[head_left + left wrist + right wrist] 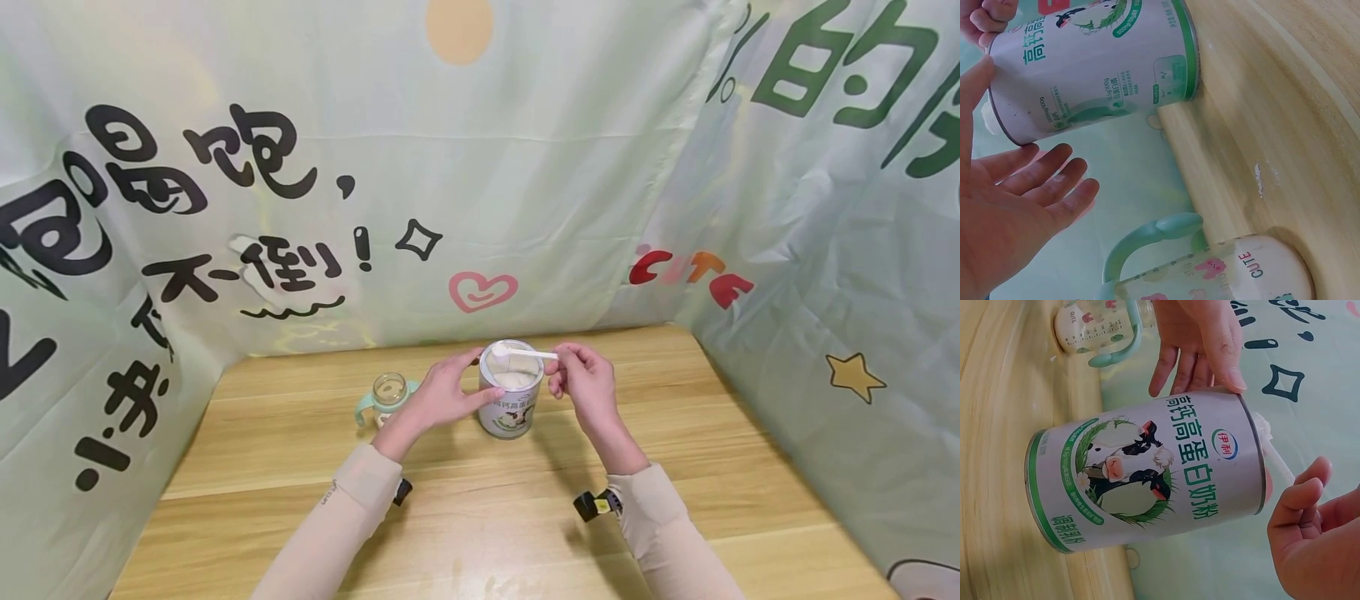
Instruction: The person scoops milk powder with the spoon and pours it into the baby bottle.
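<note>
A white milk powder can, open at the top, stands upright with pale powder inside. My left hand is at its left side, the thumb touching it near the rim. In the left wrist view the fingers of that hand are extended, slightly bent. My right hand pinches the handle end of a white scoop between thumb and fingers. The scoop's bowl is over the can's mouth, and white powder shows above the rim in the right wrist view.
Left of the can stands a clear baby bottle with green handles and no lid, partly hidden by my left forearm. A little spilled powder lies on the wooden table. Printed cloth walls enclose the back and sides.
</note>
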### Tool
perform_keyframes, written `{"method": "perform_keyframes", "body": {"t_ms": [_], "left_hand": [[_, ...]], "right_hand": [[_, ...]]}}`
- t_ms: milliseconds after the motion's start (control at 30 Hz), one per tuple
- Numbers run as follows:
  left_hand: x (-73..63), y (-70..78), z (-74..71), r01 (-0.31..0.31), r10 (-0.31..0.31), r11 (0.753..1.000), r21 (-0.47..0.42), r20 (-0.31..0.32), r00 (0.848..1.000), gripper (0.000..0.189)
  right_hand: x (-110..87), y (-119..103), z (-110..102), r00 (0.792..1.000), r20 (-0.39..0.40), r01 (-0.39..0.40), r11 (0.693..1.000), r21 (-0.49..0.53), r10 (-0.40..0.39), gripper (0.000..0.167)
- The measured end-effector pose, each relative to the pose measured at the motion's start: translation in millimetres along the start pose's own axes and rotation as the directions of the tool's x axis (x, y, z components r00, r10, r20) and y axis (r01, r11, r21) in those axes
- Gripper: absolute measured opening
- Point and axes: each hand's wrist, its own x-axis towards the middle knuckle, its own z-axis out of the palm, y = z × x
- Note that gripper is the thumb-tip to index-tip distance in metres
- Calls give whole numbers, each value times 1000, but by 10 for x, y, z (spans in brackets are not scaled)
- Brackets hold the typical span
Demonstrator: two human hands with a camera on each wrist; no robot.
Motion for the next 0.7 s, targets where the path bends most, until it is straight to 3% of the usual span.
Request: {"method": "perform_keyframes", "body": {"t_ms": [433,700], "left_hand": [[-23,8,-45,14,-14,1000,9,6,1000,89],[-64,-15,-150,51,-50,998,39,-21,999,88]], "right_hand": [[-25,-29,38,1000,9,1,1000,-21,-1,21],[-28,-66,105,999,35,28,999,-15,-27,17]]}}
